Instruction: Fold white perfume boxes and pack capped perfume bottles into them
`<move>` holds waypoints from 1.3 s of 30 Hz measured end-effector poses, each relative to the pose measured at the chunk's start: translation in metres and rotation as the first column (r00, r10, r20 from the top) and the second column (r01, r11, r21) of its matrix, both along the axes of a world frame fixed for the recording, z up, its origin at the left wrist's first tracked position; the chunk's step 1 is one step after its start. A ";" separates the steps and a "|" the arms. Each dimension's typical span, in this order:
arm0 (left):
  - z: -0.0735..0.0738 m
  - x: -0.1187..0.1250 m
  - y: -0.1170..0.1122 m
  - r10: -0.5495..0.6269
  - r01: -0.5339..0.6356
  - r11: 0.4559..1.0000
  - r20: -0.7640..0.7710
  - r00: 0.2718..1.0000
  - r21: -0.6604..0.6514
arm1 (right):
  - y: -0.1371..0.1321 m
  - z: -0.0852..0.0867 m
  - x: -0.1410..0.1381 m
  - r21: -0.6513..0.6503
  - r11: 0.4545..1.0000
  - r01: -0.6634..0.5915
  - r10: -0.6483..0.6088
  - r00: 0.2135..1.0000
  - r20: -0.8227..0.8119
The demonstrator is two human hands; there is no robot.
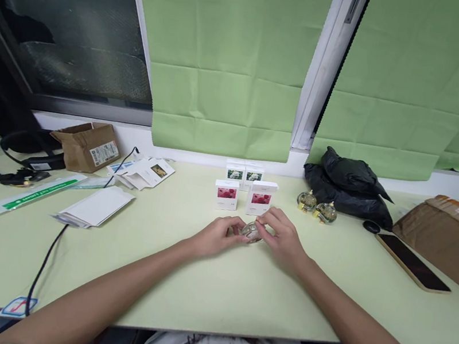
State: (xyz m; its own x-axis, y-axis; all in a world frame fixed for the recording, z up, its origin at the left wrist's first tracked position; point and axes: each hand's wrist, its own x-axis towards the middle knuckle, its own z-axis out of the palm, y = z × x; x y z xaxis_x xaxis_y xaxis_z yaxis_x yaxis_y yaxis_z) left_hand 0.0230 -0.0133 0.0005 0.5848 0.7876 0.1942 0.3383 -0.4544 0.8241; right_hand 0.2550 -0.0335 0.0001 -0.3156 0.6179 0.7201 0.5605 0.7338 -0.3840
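A small round clear glass bottle [252, 232] is between my two hands, close to the table surface. My left hand [219, 235] curls round its left side, thumb in front. At the bottle's upper right, my right hand [282, 236] has fingers and thumb closed in a pinch; its fingertips partly cover the top. Just behind stand two white boxes with pink-red pictures, the left box [226, 195] and the right box [260, 198]. Two more white boxes [244, 174] with green pictures stand side by side behind these.
Two round glass bottles with gold parts [317, 206] sit at right, before black plastic bags [349, 185]. A phone [413, 263] and a large brown parcel [448, 244] lie far right. Flattened white boxes [95, 206], a black cable [50, 251] and an open carton [87, 146] occupy the left.
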 end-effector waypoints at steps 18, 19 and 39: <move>0.004 0.000 -0.001 -0.001 0.001 1.000 -0.012 1.000 -0.007 | 0.004 -0.002 0.001 0.008 1.000 0.013 -0.014 0.992 0.123; 0.004 0.000 -0.001 -0.003 0.003 1.000 -0.015 1.000 -0.005 | 0.004 -0.002 0.002 0.007 1.000 0.014 -0.014 0.993 0.118; 0.002 -0.002 -0.001 -0.002 0.004 0.999 -0.042 0.999 0.054 | -0.003 -0.004 0.002 0.015 0.999 0.028 -0.029 0.999 0.021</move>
State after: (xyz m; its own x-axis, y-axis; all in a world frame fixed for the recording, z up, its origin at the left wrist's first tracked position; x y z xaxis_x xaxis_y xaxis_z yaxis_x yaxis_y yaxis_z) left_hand 0.0214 -0.0138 0.0023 0.5957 0.7746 0.2122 0.3703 -0.4994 0.7833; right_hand 0.2567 -0.0364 -0.0044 -0.3136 0.6164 0.7223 0.5892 0.7229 -0.3610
